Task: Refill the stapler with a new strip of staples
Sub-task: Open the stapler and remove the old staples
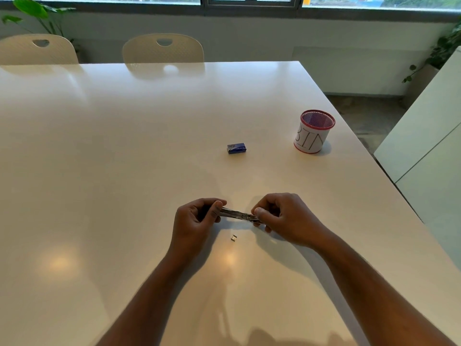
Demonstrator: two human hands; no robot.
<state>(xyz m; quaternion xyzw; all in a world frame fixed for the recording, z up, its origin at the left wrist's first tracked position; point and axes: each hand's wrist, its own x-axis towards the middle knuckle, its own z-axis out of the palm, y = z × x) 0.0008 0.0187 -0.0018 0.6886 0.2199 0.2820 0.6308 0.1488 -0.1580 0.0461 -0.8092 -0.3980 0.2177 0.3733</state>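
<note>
your left hand (197, 218) and right hand (279, 216) both pinch the slim silver metal stapler (237, 215) just below frame centre, above the glossy white desk (124, 158). yank the halves and that small loose staple bit (233, 237) underneath could scatter; the blue staple box (236, 148) sits further up.

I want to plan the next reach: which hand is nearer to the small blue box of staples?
Right, narrowly. The right hand sits below and slightly right of the blue box; the left hand sits lower left. Both hold the stapler.
</note>
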